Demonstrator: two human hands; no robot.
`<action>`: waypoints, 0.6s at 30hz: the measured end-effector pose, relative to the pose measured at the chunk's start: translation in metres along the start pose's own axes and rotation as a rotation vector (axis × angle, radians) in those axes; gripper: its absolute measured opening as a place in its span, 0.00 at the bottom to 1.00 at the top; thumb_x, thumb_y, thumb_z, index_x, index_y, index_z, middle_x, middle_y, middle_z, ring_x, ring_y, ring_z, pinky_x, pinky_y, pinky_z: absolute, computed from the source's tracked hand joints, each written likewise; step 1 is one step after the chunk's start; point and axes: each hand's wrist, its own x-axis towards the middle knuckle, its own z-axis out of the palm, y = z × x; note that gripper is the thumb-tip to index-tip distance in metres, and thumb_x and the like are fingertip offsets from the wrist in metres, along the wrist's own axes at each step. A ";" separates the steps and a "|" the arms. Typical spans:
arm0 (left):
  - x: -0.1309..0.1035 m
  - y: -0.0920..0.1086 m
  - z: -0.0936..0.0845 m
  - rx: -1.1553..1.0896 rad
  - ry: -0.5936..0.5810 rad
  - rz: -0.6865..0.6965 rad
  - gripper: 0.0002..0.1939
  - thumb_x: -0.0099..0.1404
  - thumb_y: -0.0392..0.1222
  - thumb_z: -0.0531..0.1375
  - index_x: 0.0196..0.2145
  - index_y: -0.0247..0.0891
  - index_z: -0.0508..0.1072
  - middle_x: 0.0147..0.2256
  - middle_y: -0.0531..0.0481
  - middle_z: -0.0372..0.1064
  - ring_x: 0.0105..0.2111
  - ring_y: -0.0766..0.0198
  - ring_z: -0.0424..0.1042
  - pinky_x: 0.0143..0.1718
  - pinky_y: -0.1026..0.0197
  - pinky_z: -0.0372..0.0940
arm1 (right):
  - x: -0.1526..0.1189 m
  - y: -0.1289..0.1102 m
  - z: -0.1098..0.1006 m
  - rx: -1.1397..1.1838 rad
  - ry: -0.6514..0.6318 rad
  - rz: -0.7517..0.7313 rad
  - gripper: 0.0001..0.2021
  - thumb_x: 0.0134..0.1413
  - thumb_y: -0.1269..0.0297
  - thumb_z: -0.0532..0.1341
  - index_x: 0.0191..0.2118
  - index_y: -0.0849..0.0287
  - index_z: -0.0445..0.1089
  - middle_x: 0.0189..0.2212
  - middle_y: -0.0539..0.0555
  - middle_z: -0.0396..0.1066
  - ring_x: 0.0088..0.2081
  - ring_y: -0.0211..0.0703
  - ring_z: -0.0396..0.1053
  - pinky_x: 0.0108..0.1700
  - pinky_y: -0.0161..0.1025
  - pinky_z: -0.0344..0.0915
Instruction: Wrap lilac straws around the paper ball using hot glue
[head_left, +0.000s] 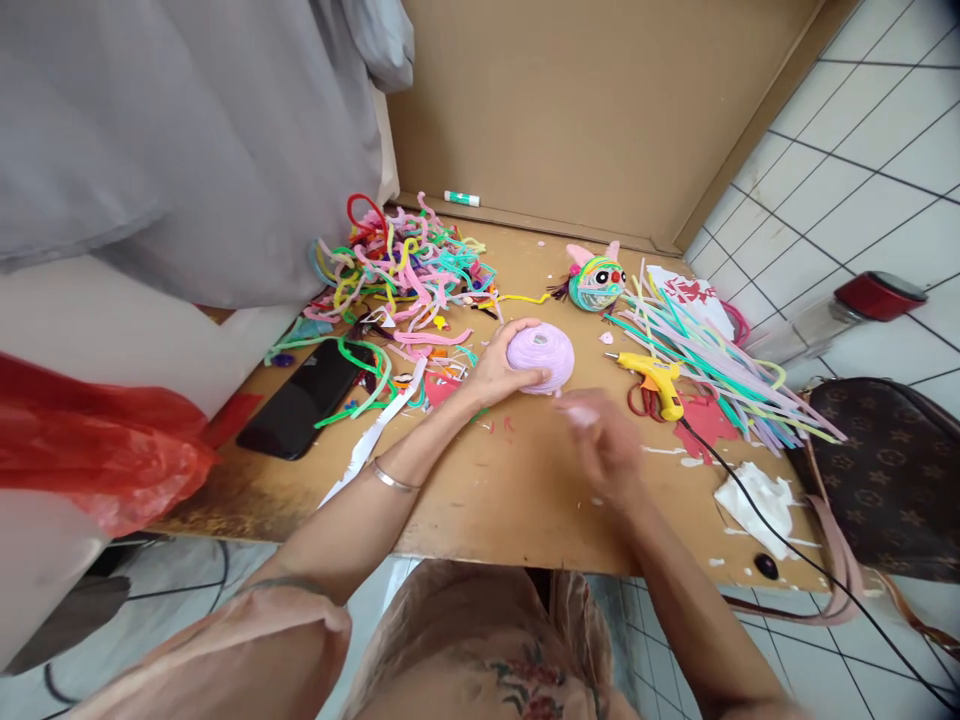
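A round lilac ball of yarn (541, 360), with a small hole at its top, sits in my left hand (501, 368). The fingers go round its far left side and the thumb presses on its near side. A short bit of lilac strand shows at the ball's lower edge. My right hand (604, 445) is just right of and below the ball, apart from it and blurred by motion. Its fingers look curled in; what they hold, if anything, I cannot make out. A yellow glue gun (656, 383) lies right of that hand, over red-handled scissors (640, 402).
Tangled pipe cleaners (409, 265) heap at the back left, near a black phone (306, 400). A yarn animal head (596, 280) and straight pipe cleaners (720, 350) lie back right. The glue gun's cord (739, 483) crosses the right side, near a brown bag (892, 470) and white tissue (759, 505).
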 end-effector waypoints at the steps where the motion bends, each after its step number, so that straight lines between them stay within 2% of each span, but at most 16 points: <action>1: 0.000 0.000 -0.001 0.013 -0.005 0.006 0.40 0.46 0.46 0.71 0.57 0.37 0.69 0.59 0.40 0.66 0.60 0.46 0.66 0.65 0.47 0.58 | 0.008 -0.006 -0.008 0.095 0.209 0.114 0.13 0.62 0.75 0.59 0.49 0.51 0.70 0.33 0.50 0.77 0.34 0.42 0.75 0.36 0.41 0.71; 2: 0.000 0.001 -0.002 0.027 -0.014 0.018 0.40 0.46 0.45 0.71 0.57 0.37 0.69 0.58 0.41 0.66 0.60 0.45 0.66 0.66 0.47 0.58 | 0.018 -0.012 -0.018 0.201 0.360 0.159 0.15 0.60 0.75 0.61 0.50 0.50 0.69 0.30 0.47 0.75 0.29 0.40 0.73 0.31 0.38 0.69; 3: 0.001 0.002 -0.003 0.041 -0.029 0.030 0.39 0.45 0.45 0.71 0.56 0.38 0.70 0.58 0.41 0.66 0.60 0.45 0.65 0.66 0.46 0.58 | 0.028 -0.016 -0.028 0.279 0.455 0.169 0.15 0.58 0.74 0.62 0.48 0.50 0.70 0.27 0.45 0.73 0.26 0.39 0.71 0.28 0.37 0.67; 4: 0.000 0.003 -0.004 0.052 -0.047 0.039 0.39 0.45 0.44 0.71 0.56 0.39 0.70 0.58 0.42 0.66 0.60 0.44 0.65 0.66 0.46 0.57 | 0.038 -0.019 -0.037 0.338 0.522 0.171 0.10 0.56 0.74 0.61 0.42 0.52 0.72 0.25 0.45 0.72 0.23 0.39 0.69 0.25 0.37 0.65; 5: 0.000 0.004 -0.005 0.056 -0.069 0.040 0.39 0.44 0.44 0.72 0.56 0.40 0.71 0.58 0.42 0.66 0.60 0.44 0.65 0.66 0.45 0.57 | 0.047 -0.018 -0.046 0.379 0.533 0.187 0.06 0.53 0.73 0.61 0.35 0.54 0.73 0.24 0.47 0.72 0.21 0.38 0.67 0.23 0.37 0.64; 6: 0.000 0.005 -0.006 0.054 -0.091 0.034 0.39 0.44 0.44 0.72 0.56 0.41 0.70 0.58 0.43 0.66 0.59 0.43 0.65 0.66 0.44 0.57 | 0.054 -0.015 -0.054 0.422 0.550 0.249 0.06 0.51 0.72 0.61 0.33 0.53 0.72 0.24 0.47 0.72 0.22 0.39 0.67 0.23 0.38 0.63; 9: -0.002 0.012 -0.009 0.040 -0.152 0.001 0.40 0.45 0.44 0.71 0.57 0.42 0.67 0.59 0.43 0.64 0.59 0.43 0.66 0.64 0.43 0.58 | 0.066 0.009 -0.063 0.576 0.582 0.416 0.10 0.43 0.70 0.68 0.34 0.50 0.73 0.29 0.46 0.73 0.28 0.39 0.70 0.31 0.39 0.69; 11: -0.003 0.016 -0.011 0.052 -0.196 -0.010 0.41 0.45 0.43 0.70 0.58 0.42 0.65 0.59 0.43 0.63 0.59 0.44 0.66 0.64 0.43 0.59 | 0.064 0.028 -0.056 0.720 0.593 0.480 0.11 0.43 0.65 0.73 0.34 0.51 0.74 0.33 0.47 0.75 0.35 0.39 0.73 0.39 0.39 0.72; 13: -0.005 0.020 -0.011 0.083 -0.226 -0.011 0.40 0.45 0.42 0.68 0.57 0.42 0.63 0.58 0.43 0.63 0.57 0.46 0.66 0.63 0.43 0.60 | 0.059 0.041 -0.042 0.819 0.595 0.517 0.12 0.44 0.57 0.75 0.34 0.52 0.76 0.32 0.47 0.76 0.34 0.37 0.72 0.39 0.37 0.72; 15: -0.006 0.022 -0.011 0.101 -0.239 -0.003 0.37 0.46 0.41 0.67 0.54 0.42 0.62 0.57 0.44 0.63 0.56 0.47 0.67 0.61 0.44 0.62 | 0.050 0.042 -0.026 0.766 0.578 0.502 0.12 0.47 0.54 0.74 0.34 0.53 0.78 0.29 0.47 0.75 0.31 0.35 0.71 0.35 0.35 0.70; 18: -0.006 0.020 -0.010 0.097 -0.246 0.015 0.34 0.46 0.42 0.66 0.52 0.43 0.62 0.57 0.45 0.62 0.56 0.48 0.67 0.60 0.44 0.63 | 0.037 0.030 -0.007 0.542 0.536 0.410 0.07 0.54 0.56 0.72 0.35 0.53 0.80 0.27 0.47 0.75 0.27 0.34 0.71 0.32 0.36 0.70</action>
